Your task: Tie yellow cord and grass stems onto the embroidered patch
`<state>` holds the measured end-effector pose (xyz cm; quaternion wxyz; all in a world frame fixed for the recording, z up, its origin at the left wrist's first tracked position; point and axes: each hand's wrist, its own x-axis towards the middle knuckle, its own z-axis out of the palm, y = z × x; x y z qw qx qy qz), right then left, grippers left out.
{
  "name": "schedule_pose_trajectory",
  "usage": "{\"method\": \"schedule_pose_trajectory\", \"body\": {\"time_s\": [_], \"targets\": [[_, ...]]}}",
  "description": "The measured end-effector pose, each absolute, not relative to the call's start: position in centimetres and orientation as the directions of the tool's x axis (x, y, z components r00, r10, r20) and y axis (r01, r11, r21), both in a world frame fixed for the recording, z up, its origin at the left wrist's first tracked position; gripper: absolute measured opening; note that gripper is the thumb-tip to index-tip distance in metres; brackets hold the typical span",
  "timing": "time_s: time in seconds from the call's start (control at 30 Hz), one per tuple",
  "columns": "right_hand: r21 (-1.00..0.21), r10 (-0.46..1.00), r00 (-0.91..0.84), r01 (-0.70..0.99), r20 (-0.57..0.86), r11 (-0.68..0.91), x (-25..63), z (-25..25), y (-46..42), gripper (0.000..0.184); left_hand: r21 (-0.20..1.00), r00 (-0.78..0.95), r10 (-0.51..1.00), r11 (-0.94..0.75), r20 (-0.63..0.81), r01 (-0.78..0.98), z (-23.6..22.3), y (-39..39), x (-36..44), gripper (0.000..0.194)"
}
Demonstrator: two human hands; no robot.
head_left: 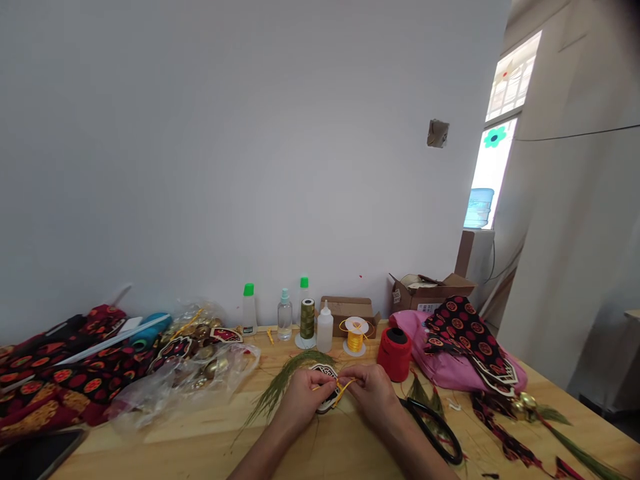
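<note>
Yellow cord (346,387) between my two hands, at the edge of the patterned ornament (325,371)

I take the red thread cone (395,355) as my landmark. The ornament is to its left and a little nearer to me, held at the desk (190,433); whether its underside touches the wood I cannot tell. Its longer axis seems to run away from me, though my fingers hide much of it. My left hand (301,395), farther from the cone, grips the ornament, its thumb across the face. My right hand (376,390), between ornament and cone, pinches the yellow cord between thumb and fingertip. The cord slants from the ornament's right side up towards the cone, so I judge that this side is where any next pull or turn hinges, with my right hand the nearer to the cord's outer end.

The ornament looks flat and dark, with cream scrollwork and a pale border on its far part. The cord is thin and bright, and seems doubled. Green tassel strands (281,381) fan out on the ornament's side away from the cone; I cannot see whether they join it.
</note>
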<state>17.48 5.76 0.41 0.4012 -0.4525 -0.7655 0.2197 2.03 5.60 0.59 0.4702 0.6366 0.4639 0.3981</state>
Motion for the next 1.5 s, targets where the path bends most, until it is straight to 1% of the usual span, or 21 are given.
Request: {"method": "schedule_pose_trajectory", "body": {"time_s": [0.13, 0.2, 0.3, 0.37, 0.57, 0.7, 0.93, 1.0, 1.1, 1.2, 1.27, 1.33, 1.4, 1.43, 1.5], "targets": [[-0.665, 0.865, -0.273, 0.555, 0.422, 0.499, 17.5, 0.4, 5.6, 0.023, 0.968, 0.258, 0.963, -0.138, 0.081, 0.210, 0.7, 5.5, 2.1, 0.031], [-0.626, 0.856, -0.271, 0.591, 0.441, 0.509, 17.6, 0.4, 5.5, 0.022, 0.968, 0.258, 0.962, -0.146, 0.091, 0.204, 0.7, 5.5, 2.1, 0.030], [-0.552, 0.833, -0.317, 0.634, 0.453, 0.541, 17.6, 0.7, 5.3, 0.021, 0.966, 0.263, 0.959, -0.160, 0.104, 0.201, 0.7, 5.5, 2.0, 0.029], [-0.537, 0.830, -0.331, 0.642, 0.449, 0.547, 17.6, 1.0, 5.3, 0.021, 0.968, 0.274, 0.956, -0.160, 0.104, 0.193, 0.6, 5.5, 2.1, 0.029], [-0.568, 0.849, -0.265, 0.647, 0.457, 0.508, 17.7, 1.3, 5.5, 0.023, 0.973, 0.280, 0.953, -0.168, 0.120, 0.156, 0.7, 5.6, 2.1, 0.031], [-0.540, 0.866, -0.253, 0.697, 0.431, 0.472, 17.9, 1.5, 5.2, 0.023, 0.974, 0.284, 0.953, -0.160, 0.110, 0.161, 0.7, 5.6, 2.0, 0.033], [-0.542, 0.849, -0.234, 0.682, 0.474, 0.490, 17.6, 1.5, 5.0, 0.021, 0.974, 0.234, 0.967, -0.146, 0.104, 0.172, 1.0, 5.3, 2.2, 0.032], [-0.547, 0.851, -0.220, 0.684, 0.476, 0.483, 17.6, 1.2, 5.2, 0.022, 0.965, 0.215, 0.967, -0.180, 0.138, 0.189, 0.9, 5.4, 2.3, 0.030], [-0.563, 0.862, -0.197, 0.685, 0.468, 0.462, 17.4, 0.7, 5.5, 0.026, 0.941, 0.166, 0.960, -0.259, 0.226, 0.217, 0.7, 5.5, 2.4, 0.026], [-0.603, 0.867, -0.169, 0.656, 0.469, 0.454, 17.1, 0.4, 5.7, 0.030, 0.907, 0.118, 0.938, -0.347, 0.327, 0.239, 0.9, 5.3, 2.5, 0.024], [-0.635, 0.869, -0.165, 0.622, 0.467, 0.459, 16.9, 0.4, 5.7, 0.032, 0.899, 0.119, 0.924, -0.381, 0.364, 0.215, 1.1, 5.1, 2.7, 0.024], [-0.659, 0.866, -0.174, 0.584, 0.469, 0.474, 16.8, 0.5, 5.6, 0.033, 0.918, 0.131, 0.934, -0.353, 0.333, 0.180, 1.1, 4.9, 2.8, 0.024], [-0.665, 0.863, -0.189, 0.569, 0.468, 0.484, 16.8, 0.5, 5.5, 0.033, 0.946, 0.150, 0.955, -0.278, 0.255, 0.165, 1.1, 4.8, 2.9, 0.025], [-0.660, 0.864, -0.194, 0.574, 0.464, 0.484, 16.9, 0.6, 5.4, 0.032, 0.955, 0.158, 0.961, -0.251, 0.226, 0.160, 1.0, 4.8, 3.0, 0.025], [-0.642, 0.866, -0.196, 0.601, 0.459, 0.476, 17.0, 0.7, 5.3, 0.030, 0.961, 0.175, 0.961, -0.240, 0.215, 0.139, 1.0, 4.7, 3.1, 0.024]]}}
